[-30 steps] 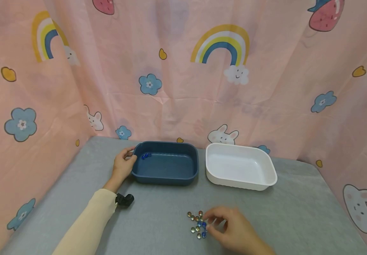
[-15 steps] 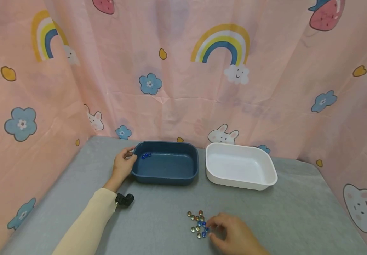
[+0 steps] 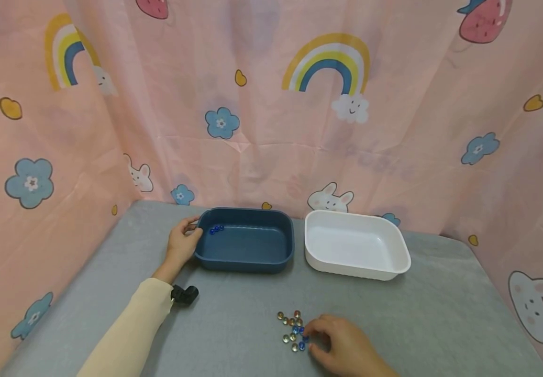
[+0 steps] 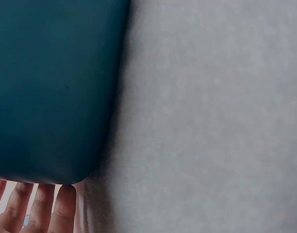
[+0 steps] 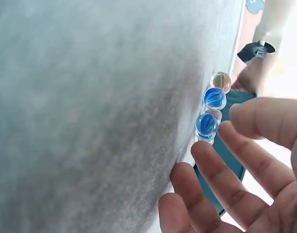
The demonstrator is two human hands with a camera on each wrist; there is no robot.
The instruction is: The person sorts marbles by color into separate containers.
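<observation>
My left hand [image 3: 181, 246] rests at the left end of a dark blue tray [image 3: 245, 266]. In the left wrist view its fingers [image 4: 64, 208] are stretched out, tips against the tray's outer wall. Three dark blue marbles [image 3: 217, 229] lie in that tray's left part. At the front of the table, my right hand [image 3: 344, 343] is beside a cluster of clear glass marbles with coloured swirls [image 3: 292, 337]. Its thumb and fingers are apart and bent, tips right at a blue marble [image 5: 207, 124]. Other marbles in the cluster have amber or orange swirls.
A white tray [image 3: 353, 271] stands to the right of the blue one, with a narrow gap between. A grey cloth [image 3: 233, 319] covers the table. Pink printed curtain [image 3: 271, 157] encloses the back and sides. A black strap device [image 3: 184, 295] sits on the left wrist.
My right hand has drawn back slightly to the right from the marbles, showing more of the blue ones, then nearly stopped. The left hand stays at the blue tray.
</observation>
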